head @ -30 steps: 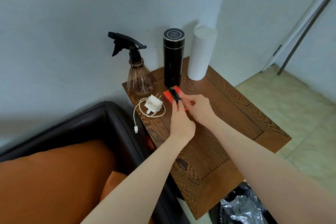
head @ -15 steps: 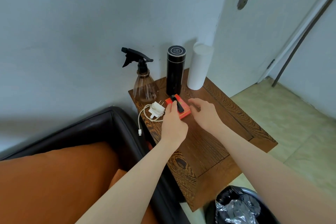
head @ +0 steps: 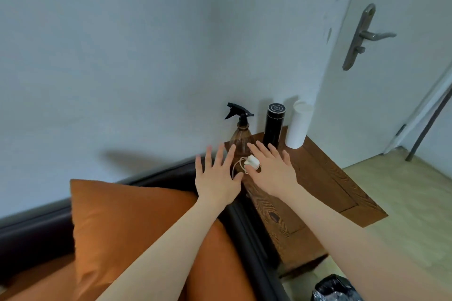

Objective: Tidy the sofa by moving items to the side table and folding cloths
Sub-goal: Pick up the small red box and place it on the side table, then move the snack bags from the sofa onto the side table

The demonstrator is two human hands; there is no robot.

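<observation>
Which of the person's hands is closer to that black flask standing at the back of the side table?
The right hand. Its fingertips reach up near the base of the black flask. The left hand is spread further left, over the sofa's edge, below the spray bottle.

place: home, living room corner | signs: dark sofa [head: 247,227] with orange cushion [head: 127,222] | wooden side table [head: 325,186] with spray bottle [head: 241,134], flask [head: 274,126] | door [head: 391,68], tiled floor [head: 411,203]

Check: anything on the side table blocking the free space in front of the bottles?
Nothing visible. The side table front is bare; spray bottle, black flask and white cylinder stand at the wall, white charger beside both open hands.
</observation>
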